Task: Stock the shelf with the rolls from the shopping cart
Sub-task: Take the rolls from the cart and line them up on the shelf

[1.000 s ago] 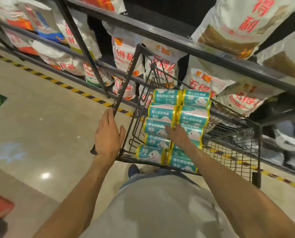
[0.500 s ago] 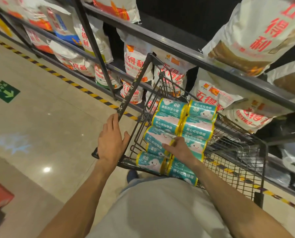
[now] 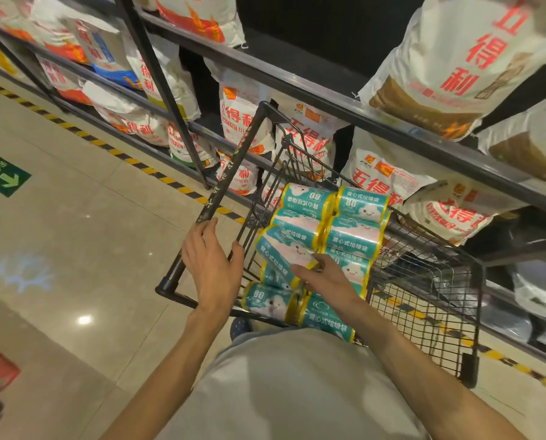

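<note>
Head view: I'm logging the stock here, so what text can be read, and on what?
"80": teal rolls in the shopping cart, with small Chinese print too blurred to read.
"五得利": white sacks on the shelf.
Green floor sign: an arrow; words too small to read.

Dim, floor (image 3: 84, 319) glare, blurry, warped edges.
</note>
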